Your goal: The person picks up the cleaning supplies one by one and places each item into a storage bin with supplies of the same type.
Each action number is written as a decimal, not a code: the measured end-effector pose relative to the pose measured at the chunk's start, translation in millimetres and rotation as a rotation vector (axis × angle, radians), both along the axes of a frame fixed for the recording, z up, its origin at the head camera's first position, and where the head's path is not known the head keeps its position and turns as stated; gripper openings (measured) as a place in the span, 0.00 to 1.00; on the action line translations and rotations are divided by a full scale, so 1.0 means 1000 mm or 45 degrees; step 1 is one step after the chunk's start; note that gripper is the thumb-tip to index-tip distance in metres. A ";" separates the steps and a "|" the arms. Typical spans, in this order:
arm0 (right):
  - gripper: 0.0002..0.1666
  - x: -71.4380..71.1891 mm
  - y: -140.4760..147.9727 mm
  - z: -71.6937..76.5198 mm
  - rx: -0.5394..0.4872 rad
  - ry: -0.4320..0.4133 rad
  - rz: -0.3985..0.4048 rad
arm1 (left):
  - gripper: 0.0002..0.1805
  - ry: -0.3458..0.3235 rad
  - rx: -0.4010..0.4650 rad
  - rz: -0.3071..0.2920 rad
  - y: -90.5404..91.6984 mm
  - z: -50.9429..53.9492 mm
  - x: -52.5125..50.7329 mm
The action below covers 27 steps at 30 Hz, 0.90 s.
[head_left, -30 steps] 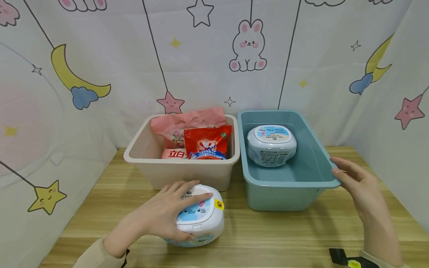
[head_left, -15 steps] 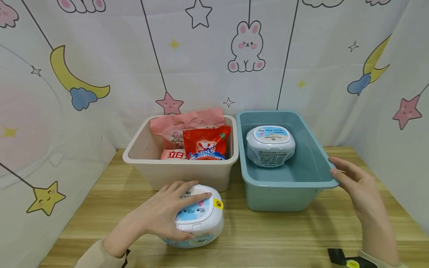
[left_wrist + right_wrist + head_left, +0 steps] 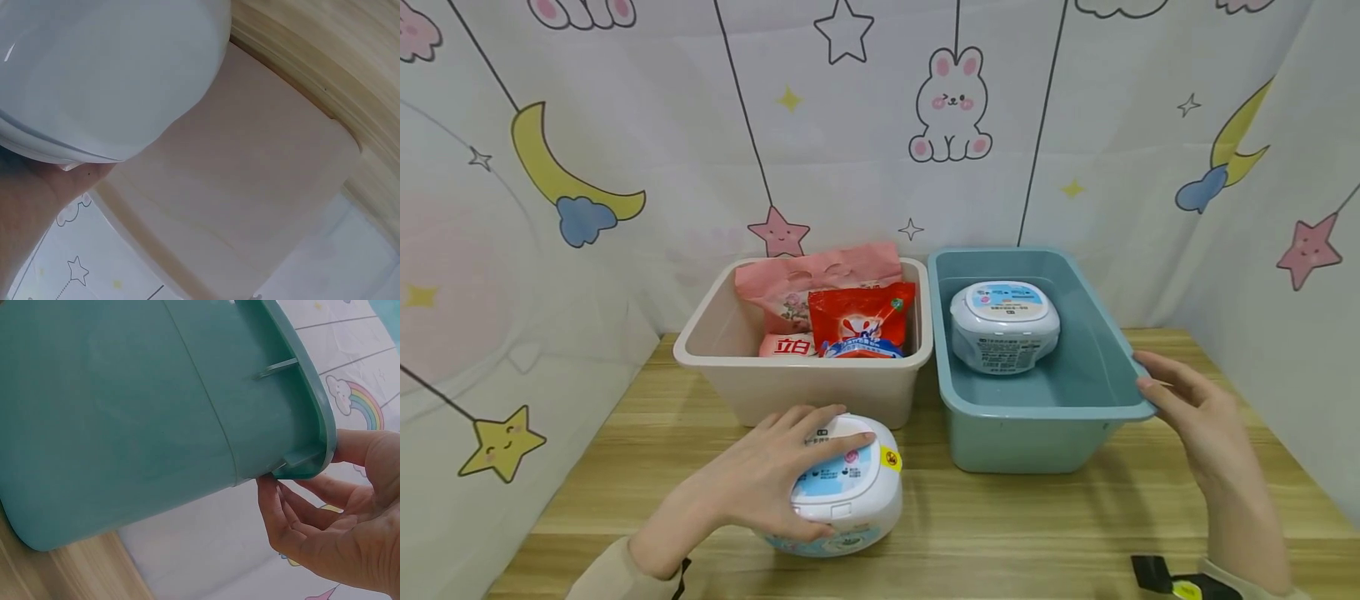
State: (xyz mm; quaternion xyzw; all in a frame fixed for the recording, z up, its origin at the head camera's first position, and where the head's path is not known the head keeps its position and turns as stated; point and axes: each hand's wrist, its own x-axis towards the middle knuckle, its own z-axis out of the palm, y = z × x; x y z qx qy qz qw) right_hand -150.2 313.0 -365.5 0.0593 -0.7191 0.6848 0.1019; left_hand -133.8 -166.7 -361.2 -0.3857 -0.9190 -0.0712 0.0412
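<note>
A white lidded plastic tub with a blue-and-white label and a yellow sticker stands on the table. My left hand grips it from above, thumb on the near side and fingers across the lid; the far fingertips are hidden. In the left wrist view the tub's smooth white side fills the upper left. At the right, my right hand pinches the near right corner of a teal bin's rim. The right wrist view shows thumb and fingers on either side of that rim. A similar white tub sits inside the teal bin.
Left of the teal bin, a beige bin holds a pink bag, a red bag and a pink-and-white pack. Both bins stand on the wooden table before a patterned curtain.
The whole head view shifts slightly left. Both hands keep their holds, and the tub and bins stay in place.
</note>
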 end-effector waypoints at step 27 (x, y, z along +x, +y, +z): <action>0.22 0.001 0.000 0.001 -0.002 -0.025 -0.003 | 0.50 0.053 -0.011 -0.002 0.006 0.029 0.001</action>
